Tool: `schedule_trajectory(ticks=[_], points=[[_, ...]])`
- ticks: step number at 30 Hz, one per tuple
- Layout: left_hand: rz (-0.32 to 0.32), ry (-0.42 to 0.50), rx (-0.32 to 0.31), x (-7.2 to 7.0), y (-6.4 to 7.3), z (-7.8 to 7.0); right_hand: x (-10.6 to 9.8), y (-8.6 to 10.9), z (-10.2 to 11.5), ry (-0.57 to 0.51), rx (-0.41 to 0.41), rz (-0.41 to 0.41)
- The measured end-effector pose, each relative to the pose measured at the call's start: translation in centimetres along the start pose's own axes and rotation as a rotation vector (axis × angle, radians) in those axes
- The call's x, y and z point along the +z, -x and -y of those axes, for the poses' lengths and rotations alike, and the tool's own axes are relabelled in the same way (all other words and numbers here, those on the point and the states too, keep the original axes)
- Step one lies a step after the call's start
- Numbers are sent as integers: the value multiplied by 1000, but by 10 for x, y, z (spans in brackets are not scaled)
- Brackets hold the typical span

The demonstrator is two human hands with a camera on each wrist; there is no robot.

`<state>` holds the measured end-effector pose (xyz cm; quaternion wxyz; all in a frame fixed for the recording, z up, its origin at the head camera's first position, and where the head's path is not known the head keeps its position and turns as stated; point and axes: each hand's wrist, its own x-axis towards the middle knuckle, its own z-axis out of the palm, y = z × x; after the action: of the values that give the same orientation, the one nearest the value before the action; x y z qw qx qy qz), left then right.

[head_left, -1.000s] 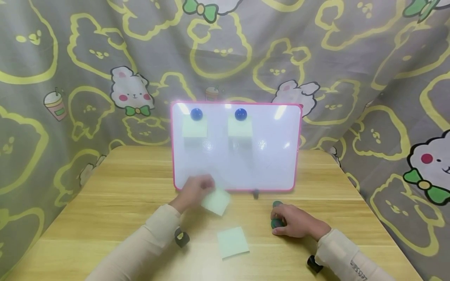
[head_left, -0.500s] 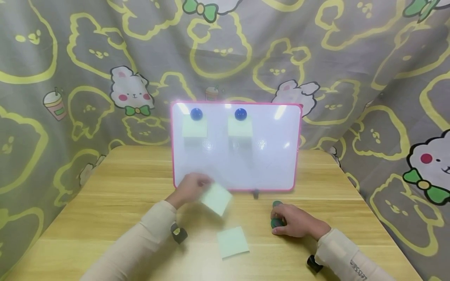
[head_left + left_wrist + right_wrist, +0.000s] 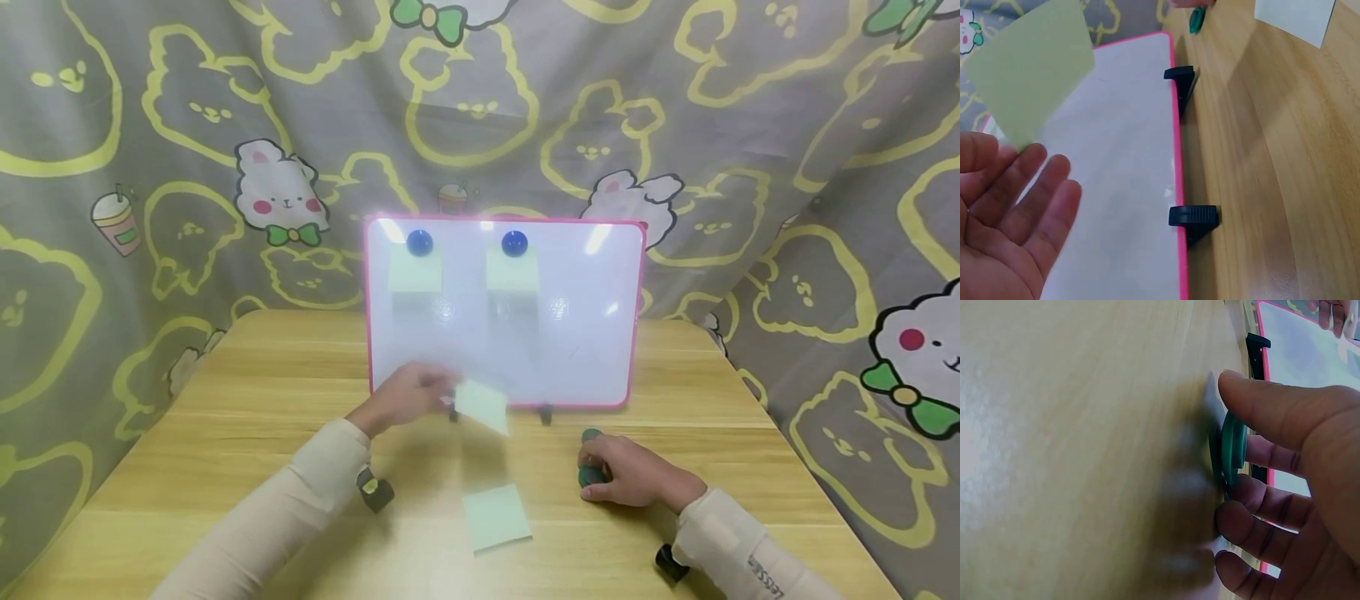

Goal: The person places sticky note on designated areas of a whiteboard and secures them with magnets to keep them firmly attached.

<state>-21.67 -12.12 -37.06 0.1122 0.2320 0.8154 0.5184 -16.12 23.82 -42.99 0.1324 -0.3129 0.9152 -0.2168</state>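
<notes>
Grey patterned curtain (image 3: 45,200) fills the left and back of the frame, table (image 3: 255,383) in front of it. Lower left: left sleeve (image 3: 270,512), black wrist unit (image 3: 375,490). Left hand (image 3: 408,393) just left of centre, thumb and index pinching one corner of the held note (image 3: 483,406), other fingers loosely extended, apart. Held note is pale green, raised off the table, slightly blurred, overlapping the bottom edge of the board (image 3: 585,333) in the head view.

Pink-edged white board stands mid-frame on black feet (image 3: 546,414). Left board note (image 3: 415,277) sits under the left blue magnet (image 3: 420,242); right board note (image 3: 513,277) under the right blue magnet (image 3: 514,243). Table note (image 3: 497,518) lies flat, lower centre.

Right of that, far green magnet (image 3: 591,435) on the table beyond the fingers, then near green magnet (image 3: 592,476) between thumb and curled fingers of the right hand (image 3: 630,472); grip looks light, partly hidden. Right sleeve (image 3: 738,533) at lower right.
</notes>
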Motion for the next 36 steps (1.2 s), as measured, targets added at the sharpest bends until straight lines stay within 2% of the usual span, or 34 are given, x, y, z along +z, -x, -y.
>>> schedule_trajectory(ticks=[3, 6, 10, 16, 24, 32, 36], points=[[44, 127, 28, 2, -2, -4, 0, 1, 0, -1, -3, -2], [49, 202, 12, 4, -4, -9, -1, 2, 1, -6, -6, -4], [14, 170, -29, 8, -7, -16, -1, 2, 2, -12, -14, -9], [38, 170, -38, 12, -12, -24, -1, 3, 1, -13, -17, -14], [61, -20, 81, 16, -19, -25, -1, 3, -1, -14, -19, -26], [42, -103, 109, 24, -19, -30, 0, 0, -5, -15, -29, -72], [9, -140, 134, 29, -26, -25, -1, -2, -6, -17, -52, -114]])
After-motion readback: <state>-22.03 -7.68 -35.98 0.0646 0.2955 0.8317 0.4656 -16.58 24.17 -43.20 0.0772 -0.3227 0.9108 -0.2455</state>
